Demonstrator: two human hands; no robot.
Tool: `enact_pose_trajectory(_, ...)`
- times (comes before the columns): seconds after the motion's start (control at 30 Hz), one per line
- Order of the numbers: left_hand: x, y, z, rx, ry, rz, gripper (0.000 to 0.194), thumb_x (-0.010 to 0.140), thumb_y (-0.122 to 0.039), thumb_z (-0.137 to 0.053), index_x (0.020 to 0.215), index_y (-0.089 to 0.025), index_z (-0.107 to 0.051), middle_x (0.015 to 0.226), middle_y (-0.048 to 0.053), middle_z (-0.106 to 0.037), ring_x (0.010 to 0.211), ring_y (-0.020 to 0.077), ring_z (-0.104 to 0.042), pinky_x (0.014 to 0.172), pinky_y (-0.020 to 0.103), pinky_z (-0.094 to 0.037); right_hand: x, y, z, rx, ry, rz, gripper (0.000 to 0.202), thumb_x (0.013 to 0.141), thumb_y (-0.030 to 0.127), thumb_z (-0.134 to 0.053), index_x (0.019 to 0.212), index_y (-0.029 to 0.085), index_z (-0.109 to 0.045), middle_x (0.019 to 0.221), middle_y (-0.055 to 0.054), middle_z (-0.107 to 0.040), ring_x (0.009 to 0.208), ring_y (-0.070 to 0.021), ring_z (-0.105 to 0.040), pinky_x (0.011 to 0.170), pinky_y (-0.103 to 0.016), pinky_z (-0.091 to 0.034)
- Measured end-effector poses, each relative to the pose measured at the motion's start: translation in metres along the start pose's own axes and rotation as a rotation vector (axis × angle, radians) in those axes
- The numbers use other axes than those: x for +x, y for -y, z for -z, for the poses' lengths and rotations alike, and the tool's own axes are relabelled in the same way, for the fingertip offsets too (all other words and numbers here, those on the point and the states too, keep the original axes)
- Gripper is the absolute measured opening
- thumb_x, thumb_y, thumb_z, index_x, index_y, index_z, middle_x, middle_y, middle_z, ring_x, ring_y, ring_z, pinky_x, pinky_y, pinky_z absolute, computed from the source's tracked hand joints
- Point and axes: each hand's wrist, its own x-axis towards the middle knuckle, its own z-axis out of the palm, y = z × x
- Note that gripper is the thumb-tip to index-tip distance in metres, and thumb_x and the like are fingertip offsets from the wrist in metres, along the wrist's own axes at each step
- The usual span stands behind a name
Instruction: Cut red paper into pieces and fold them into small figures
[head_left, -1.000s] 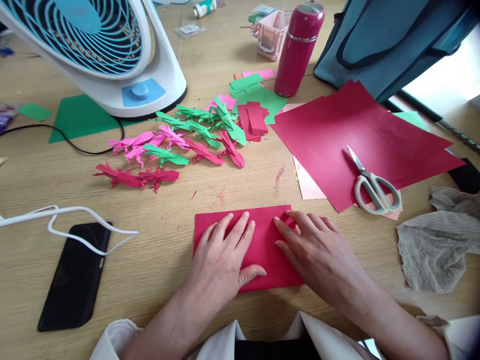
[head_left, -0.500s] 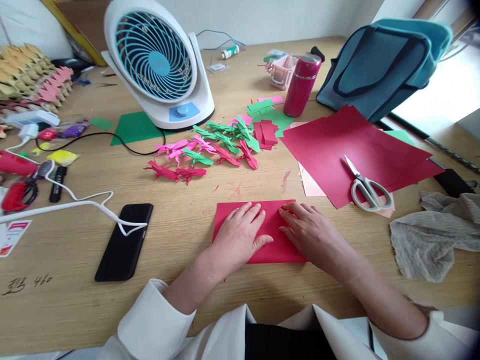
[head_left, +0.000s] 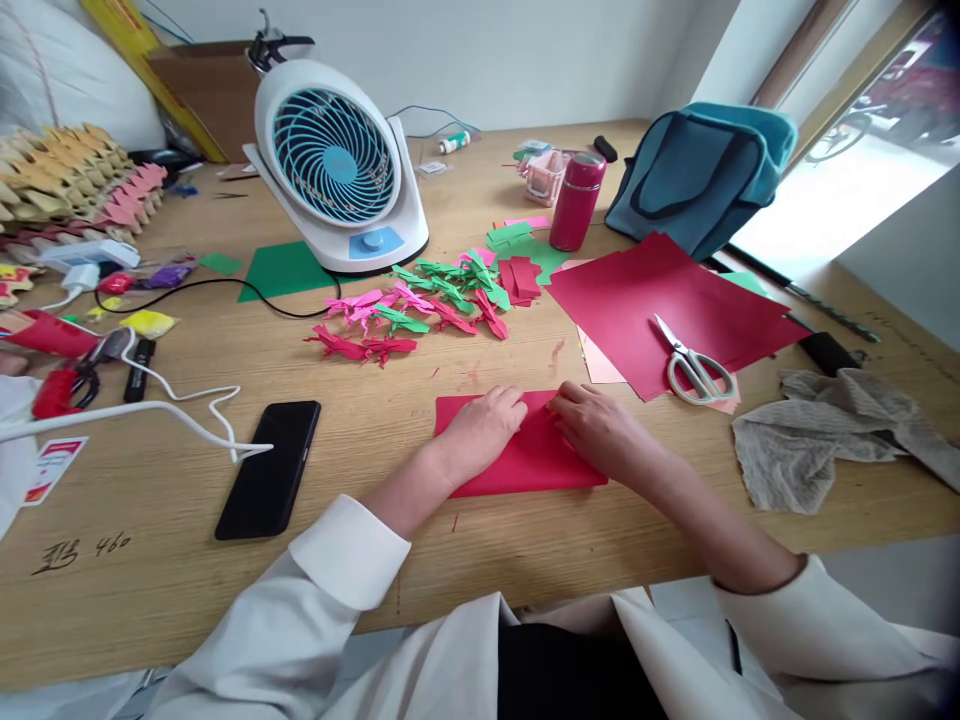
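Observation:
A folded sheet of red paper point(head_left: 517, 462) lies flat on the table in front of me. My left hand point(head_left: 487, 425) rests on its upper left part, fingers bent and pressed together, the thumb hidden beneath. Beside it, my right hand point(head_left: 589, 420) has its fingers curled at the paper's far edge, on the right. The fingertips of both hands are partly out of sight against the paper. Beyond them sit folded red, pink and green paper shapes point(head_left: 397, 318). White-handled scissors point(head_left: 696, 372) lie on large red sheets point(head_left: 637, 305) to the right.
A black phone point(head_left: 270, 470) with a white cable across it lies left. Behind stand a white fan point(head_left: 334, 160), a red flask point(head_left: 577, 200) and a blue bag point(head_left: 694, 175). A grey cloth point(head_left: 795, 440) is at the right, small red pieces point(head_left: 519, 280) near the flask.
My left hand has gone from lying flat with spread thumb to curled fingers nearer the far edge. The right hand's fingers have bent more at that edge. The head view has shifted.

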Motion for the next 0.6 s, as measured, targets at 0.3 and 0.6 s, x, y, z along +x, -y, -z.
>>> enact_pose_trajectory(0.3,-0.005,-0.006,-0.01,0.112,-0.046,-0.06,0.027,0.092,-0.003,-0.043,0.109,-0.013,-0.06,0.112,0.011,-0.061,0.098,0.0223,-0.059,0.078,0.032,-0.051,0.029,-0.006,-0.015,0.415,-0.09,0.017,0.022,0.083,-0.001,-0.048,0.084,0.013,-0.065,0.088,-0.007,-0.062,0.076,-0.0144,-0.058,0.071,-0.025,-0.044)
enact_pose_trajectory(0.6,-0.013,-0.018,-0.005,-0.012,0.009,0.014,0.021,0.092,-0.02,-0.057,0.111,-0.013,-0.059,0.112,0.013,-0.06,0.108,0.0245,-0.058,0.09,0.037,-0.05,0.043,-0.019,-0.032,0.643,-0.096,0.103,0.032,0.085,0.002,-0.049,0.102,0.016,-0.072,0.096,-0.007,-0.067,0.086,-0.0162,-0.064,0.081,-0.028,-0.048)
